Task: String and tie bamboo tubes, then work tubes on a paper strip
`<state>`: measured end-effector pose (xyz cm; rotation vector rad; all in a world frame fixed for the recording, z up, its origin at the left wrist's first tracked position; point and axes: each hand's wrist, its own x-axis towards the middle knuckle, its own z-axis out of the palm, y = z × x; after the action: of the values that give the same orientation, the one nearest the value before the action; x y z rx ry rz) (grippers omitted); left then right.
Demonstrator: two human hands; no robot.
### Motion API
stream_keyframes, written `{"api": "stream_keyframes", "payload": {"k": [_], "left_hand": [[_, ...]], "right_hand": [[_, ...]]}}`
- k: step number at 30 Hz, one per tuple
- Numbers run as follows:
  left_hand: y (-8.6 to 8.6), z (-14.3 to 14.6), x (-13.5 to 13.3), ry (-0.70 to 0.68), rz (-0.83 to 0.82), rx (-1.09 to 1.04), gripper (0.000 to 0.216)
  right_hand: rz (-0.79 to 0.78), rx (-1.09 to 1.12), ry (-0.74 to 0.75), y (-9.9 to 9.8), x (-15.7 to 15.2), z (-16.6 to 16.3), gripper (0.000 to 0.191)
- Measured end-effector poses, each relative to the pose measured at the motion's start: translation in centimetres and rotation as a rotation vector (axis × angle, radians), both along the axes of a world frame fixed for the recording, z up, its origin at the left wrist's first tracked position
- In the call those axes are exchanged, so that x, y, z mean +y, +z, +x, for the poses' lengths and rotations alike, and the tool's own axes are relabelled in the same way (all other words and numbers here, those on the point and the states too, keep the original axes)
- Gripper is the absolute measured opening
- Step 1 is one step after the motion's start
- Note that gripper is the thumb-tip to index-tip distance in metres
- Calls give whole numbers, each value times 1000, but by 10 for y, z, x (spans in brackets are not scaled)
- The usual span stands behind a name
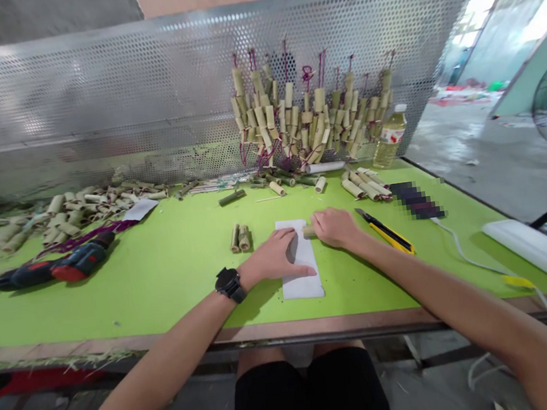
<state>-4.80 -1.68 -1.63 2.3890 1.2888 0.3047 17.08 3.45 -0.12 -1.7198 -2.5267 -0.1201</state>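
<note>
A white strip of paper or sandpaper (297,288) lies on the green tabletop in front of me. My left hand (276,256) rests over it with thumb and fingers spread, holding nothing. Just right of the strip, my right hand (334,227) is closed round a short bamboo tube (309,232), whose end sticks out to the left over the strip's edge. To the left of my left hand stand a few short bamboo pieces (240,237) side by side. A yellow utility knife (386,232) lies to the right of my right hand.
A cordless drill (76,261) lies at left before a heap of bamboo tubes (73,214). Strung bamboo pieces (312,119) hang on the perforated metal panel (138,95). An oil bottle (390,139), a pixelated dark object (416,199) with a cable and a white device (545,253) are at right.
</note>
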Motion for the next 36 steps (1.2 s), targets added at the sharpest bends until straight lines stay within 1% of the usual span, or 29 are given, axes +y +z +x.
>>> {"api": "stream_keyframes", "payload": {"k": [3, 8, 11, 13, 15, 17, 20, 22, 24, 25, 27, 30, 32, 34, 36], "left_hand": [[-2, 0, 0, 1, 17, -23, 121], [-3, -1, 1, -56, 53, -108, 105], [-3, -2, 1, -63, 56, -117, 105], [-2, -2, 1, -53, 50, -105, 108], [-2, -1, 1, -32, 40, -74, 113], [-1, -1, 0, -6, 18, -32, 118], [1, -1, -1, 11, -9, 9, 124], [1, -1, -1, 8, -12, 18, 125], [1, -1, -1, 6, -7, 21, 125], [1, -1, -1, 7, -2, 19, 124], [0, -1, 0, 3, 11, -1, 119], [-4, -1, 2, -38, 47, -74, 106], [-5, -2, 3, -69, 74, -111, 96], [-5, -2, 3, -73, 79, -120, 92], [-3, -2, 2, -62, 59, -109, 93]], "right_hand": [[-5, 27, 80, 0, -14, -7, 50], [-1, 35, 291, -4, -40, -19, 48], [-7, 36, 341, -5, -45, -22, 48], [-21, 38, 306, -3, -40, -21, 50], [-38, 29, 223, -2, -28, -17, 53], [-54, 13, 102, 0, -12, -9, 56], [-25, -13, -77, 1, 9, 7, 57], [-8, -10, -149, 2, 14, 12, 58], [-2, 9, -161, 2, 9, 11, 58], [-9, 27, -141, 2, 4, 7, 58], [-44, 74, -54, 0, -11, -6, 57], [-144, 179, 160, -4, -35, -27, 55], [-127, 178, 258, -5, -46, -35, 49], [-94, 170, 267, -5, -51, -37, 46], [-79, 171, 209, -4, -47, -33, 48]]}}
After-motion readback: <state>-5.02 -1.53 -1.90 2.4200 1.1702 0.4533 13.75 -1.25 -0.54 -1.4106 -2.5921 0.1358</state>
